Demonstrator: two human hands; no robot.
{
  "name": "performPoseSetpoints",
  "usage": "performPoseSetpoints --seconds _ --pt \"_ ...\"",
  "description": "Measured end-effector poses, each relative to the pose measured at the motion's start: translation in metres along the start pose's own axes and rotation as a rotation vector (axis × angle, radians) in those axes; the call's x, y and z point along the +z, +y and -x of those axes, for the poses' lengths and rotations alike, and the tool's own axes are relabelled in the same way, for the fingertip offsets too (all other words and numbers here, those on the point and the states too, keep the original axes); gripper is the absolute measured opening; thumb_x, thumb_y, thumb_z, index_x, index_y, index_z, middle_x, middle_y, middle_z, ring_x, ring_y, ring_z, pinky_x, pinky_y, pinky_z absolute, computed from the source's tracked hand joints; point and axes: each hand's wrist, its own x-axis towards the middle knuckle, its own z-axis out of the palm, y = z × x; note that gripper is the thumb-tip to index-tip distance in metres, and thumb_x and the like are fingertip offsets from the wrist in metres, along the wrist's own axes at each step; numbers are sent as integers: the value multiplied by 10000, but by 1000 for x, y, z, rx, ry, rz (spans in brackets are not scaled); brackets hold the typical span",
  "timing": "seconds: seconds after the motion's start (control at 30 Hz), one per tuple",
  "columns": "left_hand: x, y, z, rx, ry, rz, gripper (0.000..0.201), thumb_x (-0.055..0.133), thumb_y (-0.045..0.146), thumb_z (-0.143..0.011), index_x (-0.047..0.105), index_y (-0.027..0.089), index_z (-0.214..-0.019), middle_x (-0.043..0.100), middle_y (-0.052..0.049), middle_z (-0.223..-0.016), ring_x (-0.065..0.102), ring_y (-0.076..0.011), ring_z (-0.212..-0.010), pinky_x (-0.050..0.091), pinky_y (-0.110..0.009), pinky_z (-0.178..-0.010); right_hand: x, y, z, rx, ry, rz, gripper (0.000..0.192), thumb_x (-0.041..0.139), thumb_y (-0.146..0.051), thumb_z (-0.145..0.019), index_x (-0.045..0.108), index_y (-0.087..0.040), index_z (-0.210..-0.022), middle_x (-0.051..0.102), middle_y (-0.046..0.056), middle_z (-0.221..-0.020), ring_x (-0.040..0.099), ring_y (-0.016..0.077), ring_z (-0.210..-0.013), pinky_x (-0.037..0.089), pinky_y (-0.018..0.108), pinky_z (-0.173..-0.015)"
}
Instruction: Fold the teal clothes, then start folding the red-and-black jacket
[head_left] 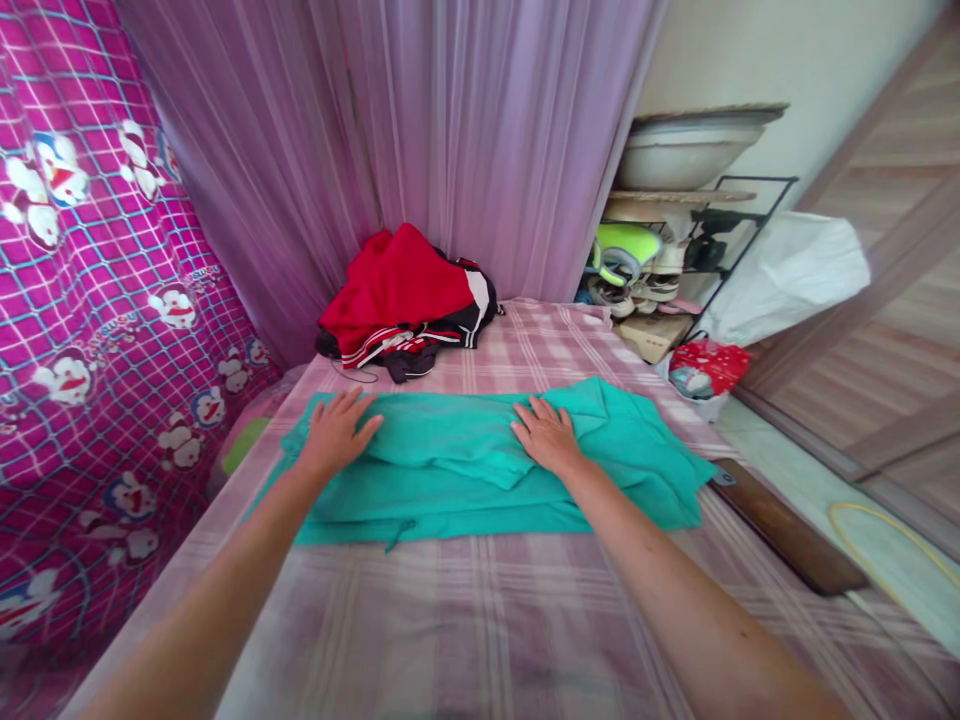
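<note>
A teal garment with a zipper pull at its near edge lies partly folded across the plaid cloth. On its left part my left hand rests flat, fingers spread. My right hand lies palm down on the garment's right half, with its fingers apart. Between the two hands a folded layer, perhaps a sleeve, runs crosswise with some wrinkles. Neither hand grips the fabric. The right end of the garment fans out toward a phone.
Behind the garment is a heap of red and black clothes against the purple curtain. A brown phone lies at the right edge of the plaid cloth. A shoe rack with basins stands back right; a pink patterned curtain hangs left.
</note>
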Motion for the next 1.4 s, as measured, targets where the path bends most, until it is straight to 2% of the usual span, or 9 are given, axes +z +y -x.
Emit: performPoseSetpoints --seconds 0.1,0.23,0.33,0.47,0.6,0.8,1.0,1.27,1.4 --pt "9 -24 15 -19 -209 -139 511 429 499 -962 556 314 -1421 433 -89 -1582 362 -364 -1459 257 -664 -1141 -14 -16 -4 7 78 -69 541 354 -436 -1027 452 -221 -1515 366 152 -1607 326 323 -1477 249 601 -1168" --pt "23 -28 32 23 -242 -227 556 416 521 -960 519 301 -1460 397 -109 -1601 345 -378 -1463 237 -674 -1139 -22 -39 5 -163 172 -128 565 346 -508 -1022 430 -272 -1529 324 115 -1633 282 305 -1500 217 583 -1190" --pt "25 -36 24 -18 -229 -236 571 404 537 -953 524 298 -1457 407 -113 -1594 358 -397 -1448 244 -692 -1126 -11 -40 19 -307 10 -96 586 383 -554 -1006 422 -300 -1534 295 91 -1647 235 294 -1521 156 586 -1213" --pt "17 -46 4 -129 -250 -257 559 373 505 -959 551 274 -1435 390 -120 -1602 370 -435 -1431 233 -731 -1111 4 -22 24 -263 -124 -121 566 313 -515 -1033 406 -288 -1543 306 72 -1643 240 250 -1523 170 538 -1228" --pt "9 -16 4 -70 -74 -215 479 422 392 -950 632 203 -1336 505 -152 -1513 420 -409 -1405 244 -695 -1140 7 -9 14 -201 -134 -306 504 266 -417 -1051 519 -286 -1466 411 45 -1593 311 209 -1496 197 509 -1232" --pt "23 50 27 492 -95 209 320 511 402 -959 731 273 -1151 729 -77 -1191 648 -245 -1139 478 -458 -1053 -1 2 36 -263 167 -577 308 466 -338 -982 759 -260 -1037 670 68 -1340 555 225 -1309 397 445 -1133" --pt "40 47 21 482 -174 259 399 555 459 -937 698 267 -1256 668 -94 -1323 618 -252 -1215 482 -439 -1073 -7 -2 70 -454 161 -339 162 733 -377 -832 782 -291 -960 570 72 -1465 433 312 -1410 320 561 -1148" --pt "39 40 28 493 -172 258 439 412 488 -1000 762 267 -1148 701 -89 -1276 643 -261 -1179 510 -458 -1037 1 3 79 -486 205 -453 183 628 -310 -913 775 -255 -817 604 69 -1424 432 284 -1416 374 502 -1139" --pt "29 58 40 496 -147 173 401 515 487 -959 715 272 -1232 644 -100 -1363 581 -303 -1260 446 -526 -1093 0 15 79 -495 125 -498 238 579 -355 -945 779 -267 -852 627 61 -1398 511 264 -1355 413 480 -1121"
